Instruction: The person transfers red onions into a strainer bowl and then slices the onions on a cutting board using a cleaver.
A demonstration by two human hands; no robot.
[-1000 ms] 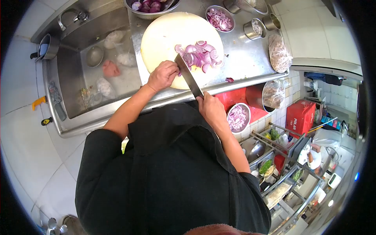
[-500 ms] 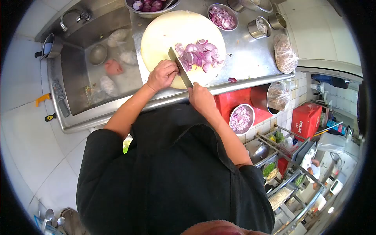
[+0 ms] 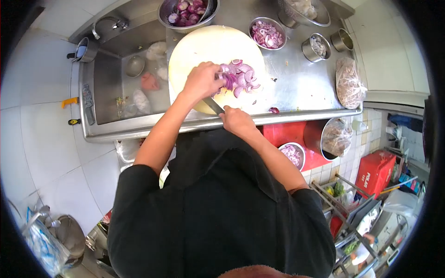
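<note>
A large round pale cutting board (image 3: 185,51) lies on the steel counter. Sliced red onion (image 3: 242,78) is heaped on its right half. My left hand (image 3: 204,79) is over the board at the left edge of the heap, its fingers curled against some slices; its fingertips are partly hidden. In my right hand (image 3: 238,121), at the board's front edge, is the handle of a knife (image 3: 214,105). The blade points up and left, low on the board, with its far part hidden under my left hand and wrist.
Behind the board are a bowl of whole red onions (image 3: 187,13) and a bowl of sliced onion (image 3: 267,33). A sink (image 3: 109,69) is at left. Steel pots (image 3: 316,47) and a bagged item (image 3: 348,83) stand right. Another bowl (image 3: 292,156) sits below the counter's edge.
My left hand has moved up and right to the onion slices. The knife has swung lower and flatter, its blade now partly under my left hand. The whole view has shifted.
</note>
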